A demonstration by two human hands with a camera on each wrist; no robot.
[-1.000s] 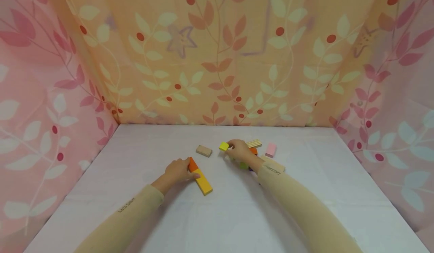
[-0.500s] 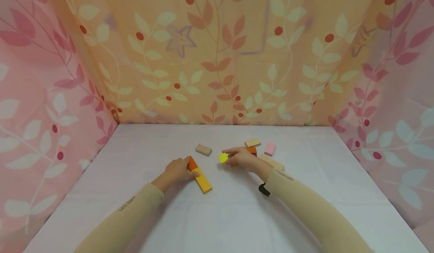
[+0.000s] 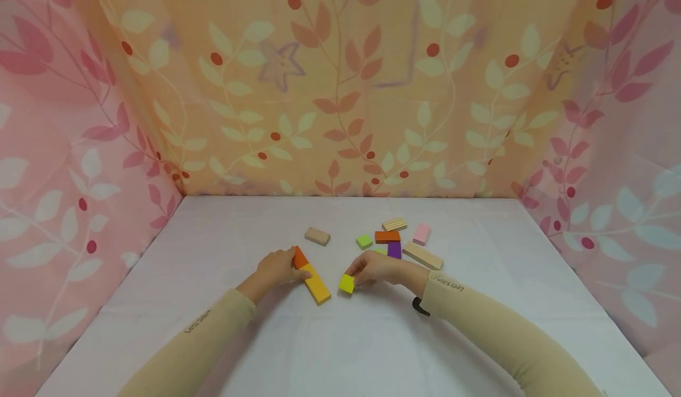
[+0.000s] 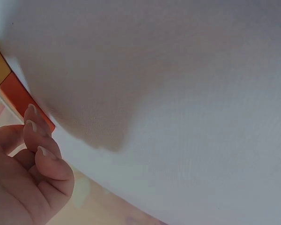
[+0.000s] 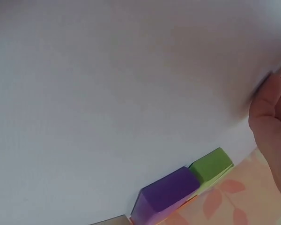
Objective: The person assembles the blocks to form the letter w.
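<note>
- Fingers of the right hand [image 3: 375, 268] pinch a yellow cube [image 3: 346, 284] at lower centre of the head view; its right side is hidden behind them, and whether it touches the table [image 3: 340, 350] cannot be told.
- In the right wrist view this hand is cut off at the right edge, and its grip cannot be made out.
- Fingers of the left hand [image 3: 273, 268], left of centre, grip an orange piece [image 3: 300, 257] at its upper end, partly covering it; the thumb touches the yellow block [image 3: 317, 286] adjoining below.
- The left wrist view cuts off the yellow block at the left edge.
- Just above the right hand, a green block [image 3: 380, 251] is mostly hidden behind it, beside a purple block [image 3: 394, 249] whose lower end is covered.
- Right of centre lie a second green piece, a red-orange block, a striped block, a pink block and a long pale block; a tan block lies at centre.
- A black object [image 3: 421, 306] at the right wrist is partly hidden by the sleeve.
</note>
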